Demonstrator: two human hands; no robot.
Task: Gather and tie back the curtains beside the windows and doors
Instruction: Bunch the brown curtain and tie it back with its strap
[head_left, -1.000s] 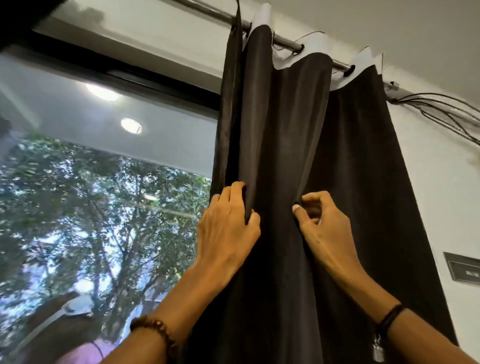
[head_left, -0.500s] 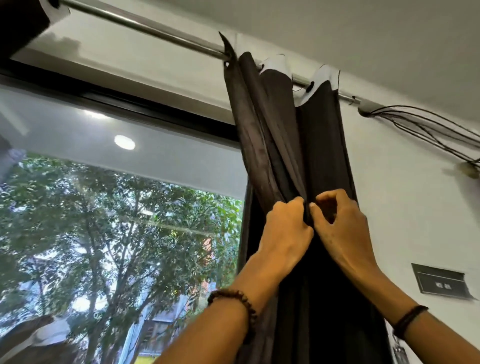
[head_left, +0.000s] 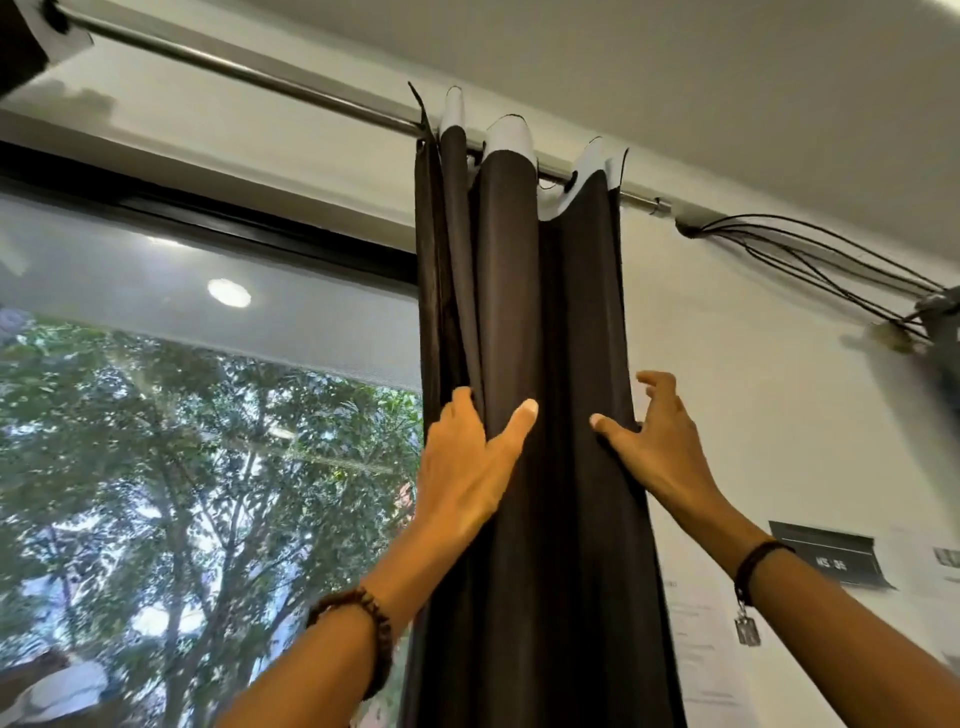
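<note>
A dark brown curtain (head_left: 524, 322) hangs bunched in folds from a metal rod (head_left: 249, 78) at the right end of the window (head_left: 208, 441). My left hand (head_left: 467, 462) grips the curtain's left folds, its fingers tucked behind them and its thumb laid across the front. My right hand (head_left: 657, 447) straddles the curtain's right edge. Its thumb rests on the front of the cloth, and its loosely curled fingers sit spread beyond the edge, near the wall. No tie-back is in view.
A white wall (head_left: 779, 415) lies right of the curtain, with a bundle of black cables (head_left: 810, 249) near the rod's end and a dark sign plate (head_left: 826, 558) lower down. A second curtain's corner (head_left: 21, 47) shows at the top left. Trees fill the glass.
My hands, pinched together at the curtain's middle half a second ago, have moved apart to its left and right sides. The right hand's fingers have spread.
</note>
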